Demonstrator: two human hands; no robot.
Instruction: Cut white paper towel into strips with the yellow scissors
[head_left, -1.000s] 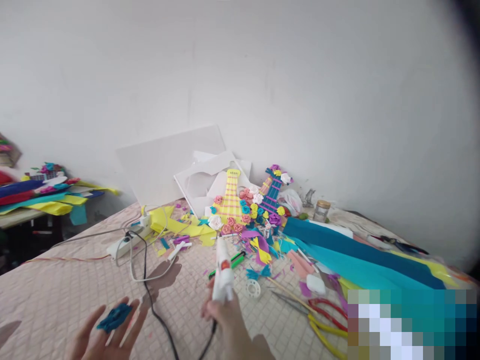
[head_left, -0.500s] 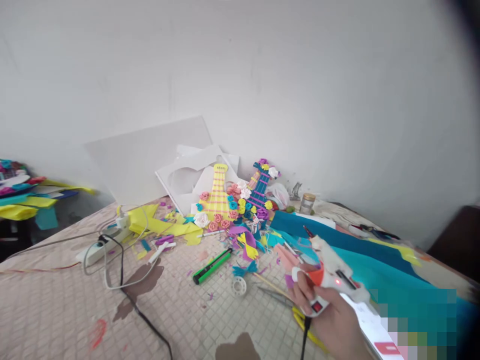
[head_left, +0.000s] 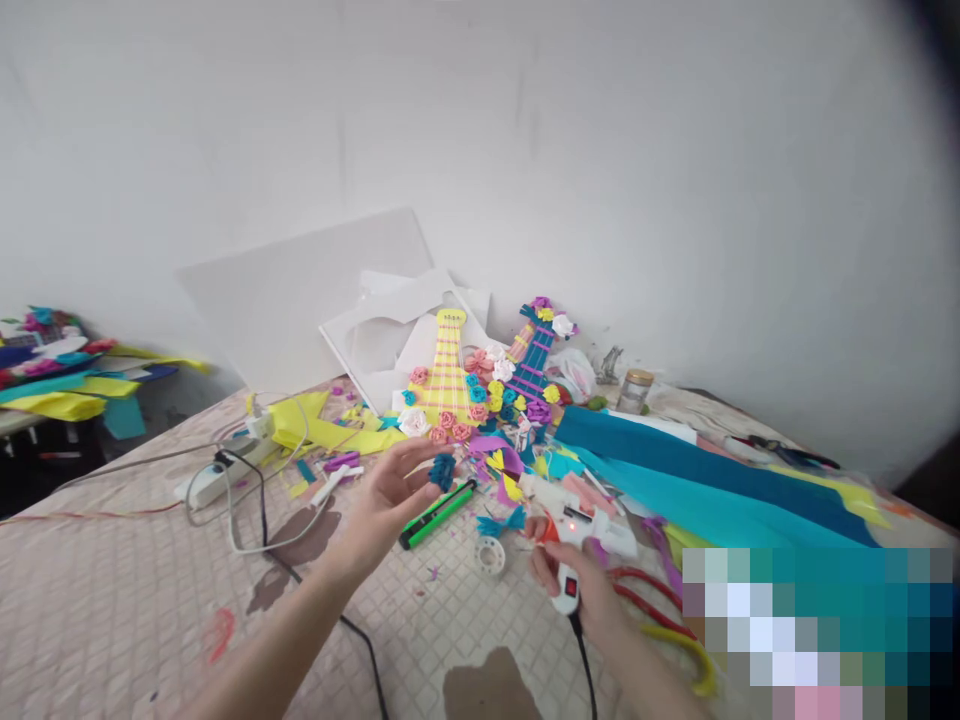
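Observation:
My left hand (head_left: 396, 490) reaches forward over the table and pinches a small teal paper flower (head_left: 442, 470) at its fingertips. My right hand (head_left: 576, 590) grips a white hot glue gun (head_left: 571, 520) with an orange trigger and a lit red lamp, its nozzle pointing left toward the flower. A black cord runs down from the gun's handle. Just beyond stand two paper guitars, a yellow guitar (head_left: 444, 378) and a teal guitar (head_left: 531, 362), both covered with paper flowers.
A green and black cutter (head_left: 437, 513) and a white tape spool (head_left: 489, 555) lie below my hands. Teal paper sheets (head_left: 697, 480) spread right, yellow-handled pliers (head_left: 679, 645) nearby. A white power strip (head_left: 217, 480) with cables sits left. A glass jar (head_left: 635, 390) and white boards (head_left: 300, 300) stand by the wall.
My left hand has come back into view, holding the teal flower out in front. My right hand swung the glue gun from the right back toward the middle.

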